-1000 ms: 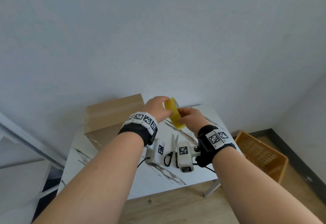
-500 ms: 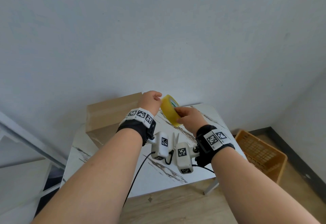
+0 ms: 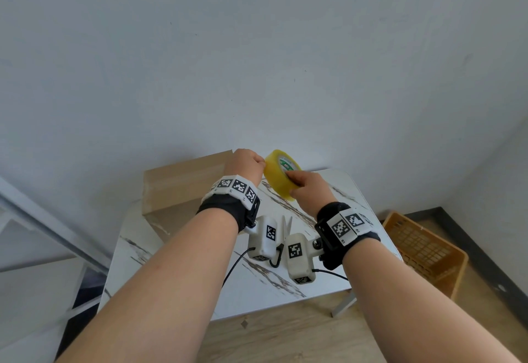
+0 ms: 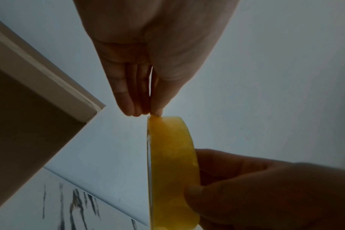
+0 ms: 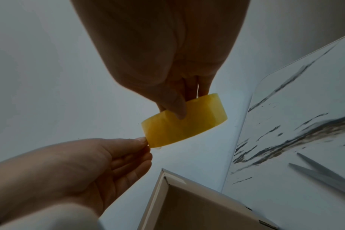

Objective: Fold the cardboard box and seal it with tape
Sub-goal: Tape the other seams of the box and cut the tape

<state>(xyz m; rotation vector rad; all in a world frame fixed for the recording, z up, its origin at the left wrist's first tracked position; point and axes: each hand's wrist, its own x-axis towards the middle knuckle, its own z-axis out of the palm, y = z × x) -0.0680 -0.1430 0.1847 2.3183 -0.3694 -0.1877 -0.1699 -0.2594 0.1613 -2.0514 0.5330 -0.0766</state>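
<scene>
Your right hand (image 3: pixel 310 191) holds the tape (image 3: pixel 281 174) up in the air above the table (image 3: pixel 177 271), its thumb curled over the roll's outer band and its fingers behind the roll, as the right wrist view shows. The roll is yellow and stands on edge, its green-labelled core facing up and away from you.

Your left hand (image 3: pixel 245 166) sits just to the left of the roll, at about the same height. Its thumb and fingertips (image 4: pixel 156 111) are drawn together in a pinch at the roll's top left edge. In the right wrist view a small, pale bit of film shows just under that pinch, so the hand seems to have the tape's loose end; the other fingers lie close together, only lightly bent.

The box (image 3: pixel 183 185) is below and to the left of your left hand, resting on the table against the wall (image 3: pixel 257 48). Its top looks closed in the head view, with a faint band running along it. The wrist views show only a corner of it from below.

Scissors (image 5: pixel 325 174) lie on the table under your wrists, partly hidden in the head view by the wrist cameras. An orange basket (image 3: pixel 423 251) stands on the floor, well off to the right of your right hand.
</scene>
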